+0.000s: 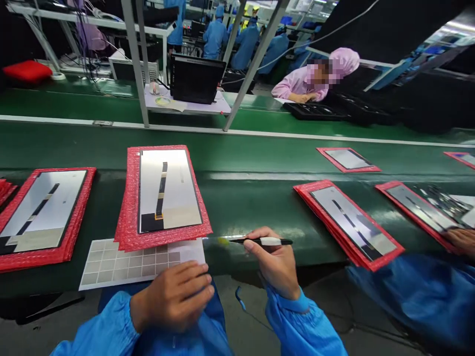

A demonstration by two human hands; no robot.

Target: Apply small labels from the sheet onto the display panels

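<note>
My right hand pinches a pair of black tweezers with a white band round the grip, points facing left. A small yellowish patch shows just beyond the tips; whether they hold it I cannot tell. My left hand is slightly blurred, fingers loosely stretched and nothing visible in them, by the near edge of a sheet of grey square labels. Partly over that sheet lies a stack of red bubble-wrap sleeves, topped by a display panel with a dark flex cable down its back.
More panels on red wrap lie to the left and the right. A co-worker's hand rests by another panel at far right. Metal posts and a monitor stand beyond the green bench. A person in pink sits opposite.
</note>
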